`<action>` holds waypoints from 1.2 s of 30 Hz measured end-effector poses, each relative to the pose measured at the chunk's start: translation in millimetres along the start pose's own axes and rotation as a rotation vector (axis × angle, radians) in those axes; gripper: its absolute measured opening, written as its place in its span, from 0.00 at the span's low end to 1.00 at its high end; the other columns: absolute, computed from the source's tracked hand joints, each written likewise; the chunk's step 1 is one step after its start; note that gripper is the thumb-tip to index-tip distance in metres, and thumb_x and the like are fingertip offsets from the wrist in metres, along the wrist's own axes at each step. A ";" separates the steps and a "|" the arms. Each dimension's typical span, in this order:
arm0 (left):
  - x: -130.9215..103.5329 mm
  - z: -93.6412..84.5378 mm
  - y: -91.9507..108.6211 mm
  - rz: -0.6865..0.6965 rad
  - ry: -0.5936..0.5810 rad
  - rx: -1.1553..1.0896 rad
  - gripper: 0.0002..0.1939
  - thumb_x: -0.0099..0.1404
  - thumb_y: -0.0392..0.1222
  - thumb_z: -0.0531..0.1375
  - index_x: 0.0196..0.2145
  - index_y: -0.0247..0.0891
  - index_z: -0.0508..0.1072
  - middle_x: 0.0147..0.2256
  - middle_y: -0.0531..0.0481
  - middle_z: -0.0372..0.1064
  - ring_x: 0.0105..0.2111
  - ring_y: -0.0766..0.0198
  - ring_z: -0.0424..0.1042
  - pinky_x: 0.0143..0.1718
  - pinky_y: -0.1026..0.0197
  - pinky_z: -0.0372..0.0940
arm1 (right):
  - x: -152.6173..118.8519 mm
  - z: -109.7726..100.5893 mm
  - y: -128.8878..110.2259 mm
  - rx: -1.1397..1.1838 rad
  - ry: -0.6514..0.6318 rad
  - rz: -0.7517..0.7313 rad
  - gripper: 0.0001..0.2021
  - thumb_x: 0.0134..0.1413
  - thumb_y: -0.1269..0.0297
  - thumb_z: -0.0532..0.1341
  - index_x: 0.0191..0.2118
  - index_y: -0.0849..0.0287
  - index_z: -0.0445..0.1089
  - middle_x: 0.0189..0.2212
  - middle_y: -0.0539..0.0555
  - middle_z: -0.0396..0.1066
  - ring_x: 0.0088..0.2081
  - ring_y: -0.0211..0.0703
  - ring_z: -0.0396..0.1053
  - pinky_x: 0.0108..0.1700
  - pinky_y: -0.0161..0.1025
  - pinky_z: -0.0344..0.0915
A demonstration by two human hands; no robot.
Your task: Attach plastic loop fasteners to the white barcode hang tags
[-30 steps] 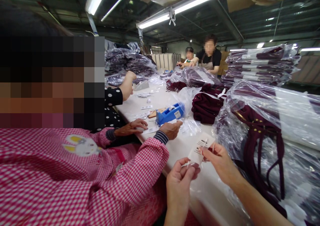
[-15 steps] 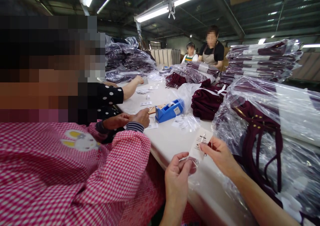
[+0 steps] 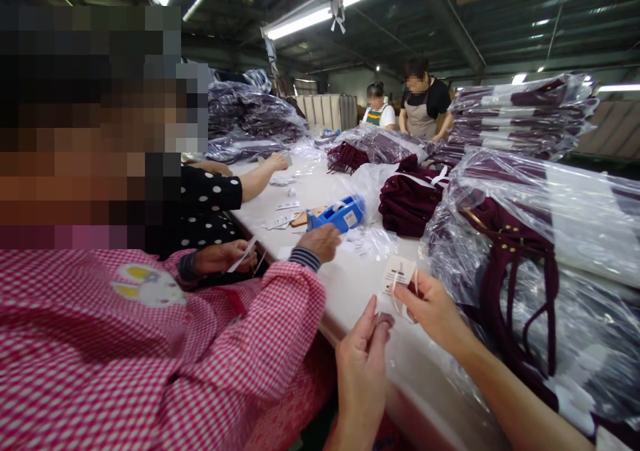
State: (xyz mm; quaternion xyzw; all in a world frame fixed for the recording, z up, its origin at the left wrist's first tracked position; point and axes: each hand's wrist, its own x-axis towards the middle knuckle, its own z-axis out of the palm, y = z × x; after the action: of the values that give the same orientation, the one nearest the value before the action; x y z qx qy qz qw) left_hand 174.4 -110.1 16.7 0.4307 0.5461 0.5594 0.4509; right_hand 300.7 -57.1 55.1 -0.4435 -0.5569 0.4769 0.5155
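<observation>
Pinched in my right hand [image 3: 433, 304] is a white card tag [image 3: 399, 274] with dark print and a thin white string loop. Just left of it and lower, my left hand [image 3: 367, 351] has its thumb and fingers closed on a small clear, shiny piece too small to make out. Both hands are above the near edge of the white table [image 3: 345, 281]. Beyond them stands a blue tape dispenser [image 3: 345, 215], with small clear packets [image 3: 363, 243] in front of it.
A person in a pink checked smock [image 3: 235, 364] sits close on the left, one hand near the dispenser. Bagged maroon garments [image 3: 520, 111] are stacked at right, and a folded maroon garment [image 3: 410, 201] lies mid-table. Two people stand at the back.
My left hand has moved slightly right and no longer touches the tag, which is now held by my right hand alone. The neighbour's hand has moved right, and the other holds a white strip.
</observation>
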 end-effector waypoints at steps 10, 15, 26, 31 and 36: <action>-0.5 -7.3 8.8 -0.052 -0.046 -0.132 0.27 0.60 0.43 0.61 0.57 0.38 0.65 0.38 0.43 0.78 0.36 0.58 0.76 0.39 0.59 0.70 | 4.9 -6.3 5.5 0.047 0.014 0.041 0.10 0.47 0.57 0.65 0.32 0.59 0.73 0.21 0.47 0.68 0.19 0.33 0.59 0.19 0.32 0.57; 3.0 -11.3 21.2 -0.133 -0.108 -0.191 0.24 0.58 0.44 0.62 0.52 0.34 0.68 0.33 0.44 0.78 0.29 0.60 0.76 0.30 0.62 0.70 | -1.2 -3.9 -7.4 0.059 -0.040 0.012 0.08 0.48 0.61 0.65 0.33 0.59 0.75 0.22 0.48 0.71 0.21 0.34 0.60 0.22 0.32 0.56; 9.1 -9.5 19.0 -0.147 -0.082 -0.163 0.10 0.56 0.46 0.63 0.25 0.35 0.73 0.24 0.48 0.76 0.22 0.64 0.74 0.25 0.65 0.67 | 1.8 -16.5 -6.1 0.111 -0.287 0.096 0.09 0.51 0.58 0.62 0.35 0.57 0.75 0.28 0.50 0.73 0.27 0.39 0.65 0.28 0.35 0.62; 8.7 -16.8 16.6 -0.088 -0.070 -0.064 0.09 0.59 0.45 0.59 0.26 0.36 0.71 0.25 0.48 0.75 0.24 0.63 0.73 0.25 0.65 0.65 | 6.4 -45.4 -20.6 -0.259 0.096 -0.144 0.15 0.53 0.63 0.59 0.47 0.54 0.72 0.45 0.55 0.72 0.47 0.52 0.66 0.52 0.49 0.60; 2.7 -24.5 30.1 0.122 -0.152 0.367 0.10 0.62 0.40 0.56 0.24 0.39 0.71 0.21 0.53 0.70 0.23 0.65 0.69 0.24 0.66 0.58 | -3.8 -38.2 -45.9 -0.768 0.053 -0.663 0.15 0.53 0.63 0.61 0.48 0.52 0.71 0.51 0.57 0.69 0.54 0.54 0.62 0.57 0.53 0.54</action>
State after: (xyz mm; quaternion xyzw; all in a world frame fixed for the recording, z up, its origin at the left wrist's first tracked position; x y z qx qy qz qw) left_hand 148.8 -112.8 46.0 0.5788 0.5764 0.4426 0.3698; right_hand 339.0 -65.0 100.5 -0.4122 -0.7898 0.0369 0.4526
